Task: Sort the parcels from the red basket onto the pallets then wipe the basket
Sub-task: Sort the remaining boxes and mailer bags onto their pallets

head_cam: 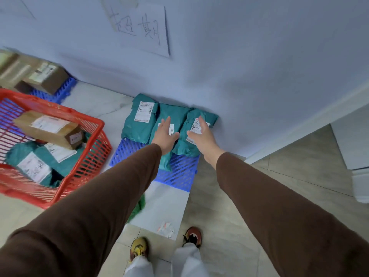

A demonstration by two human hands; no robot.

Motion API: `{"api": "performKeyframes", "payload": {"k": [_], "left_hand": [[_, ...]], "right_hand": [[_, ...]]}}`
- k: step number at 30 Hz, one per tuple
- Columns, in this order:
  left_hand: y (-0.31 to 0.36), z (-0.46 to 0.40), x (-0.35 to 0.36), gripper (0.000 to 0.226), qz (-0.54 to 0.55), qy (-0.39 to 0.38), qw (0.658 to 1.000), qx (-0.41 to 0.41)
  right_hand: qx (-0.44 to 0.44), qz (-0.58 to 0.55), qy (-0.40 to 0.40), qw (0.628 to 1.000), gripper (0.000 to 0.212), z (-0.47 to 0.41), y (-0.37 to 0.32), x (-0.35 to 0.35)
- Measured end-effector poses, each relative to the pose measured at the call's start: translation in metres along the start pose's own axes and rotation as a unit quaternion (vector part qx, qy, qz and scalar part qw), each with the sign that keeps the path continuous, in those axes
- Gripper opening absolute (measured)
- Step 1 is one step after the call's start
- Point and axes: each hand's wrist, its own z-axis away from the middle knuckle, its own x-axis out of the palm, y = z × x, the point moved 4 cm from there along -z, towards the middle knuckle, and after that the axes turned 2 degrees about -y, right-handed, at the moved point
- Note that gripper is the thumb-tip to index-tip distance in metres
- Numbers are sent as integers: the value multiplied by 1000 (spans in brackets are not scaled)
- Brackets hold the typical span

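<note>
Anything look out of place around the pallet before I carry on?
Yes: small white paper scraps lie loose on the floor near the shoes, and a green item pokes out behind the left sleeve, off the pallet. The parcels there lie neatly.

Long brown sleeves (111, 198) of plain, smooth fabric cover both arms to the wrist, leaving the left hand (165, 134) and right hand (203, 136) bare, without gloves or rings. Below, pale grey-white trousers (186, 260) fall over multicoloured trainers (139, 249) patterned in yellow, dark red and brown with dark laces.
</note>
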Motion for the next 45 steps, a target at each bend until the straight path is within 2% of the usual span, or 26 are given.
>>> {"api": "performKeyframes", "payload": {"k": [6,10,17,24,33,39,45], "left_hand": [[-2,51,-74,73,44,41,998,15],[-18,84,-132,73,63,57,996,32],[-67,141,-239,72,70,42,995,53],[-118,159,-324,79,72,51,996,24],[-151,159,-378,69,89,95,992,-5],[-184,154,-408,69,120,81,989,-17],[-229,133,-462,74,155,37,986,-43]], "right_hand": [[-57,92,-22,994,76,47,-58,49],[-81,95,-18,992,73,79,-94,101],[-115,94,0,989,72,129,-136,210],[-109,102,-24,988,67,146,-156,296],[-87,120,-70,986,65,134,-170,362],[-65,117,-69,989,60,111,-165,405],[-14,72,-16,997,62,86,-163,458]]}}
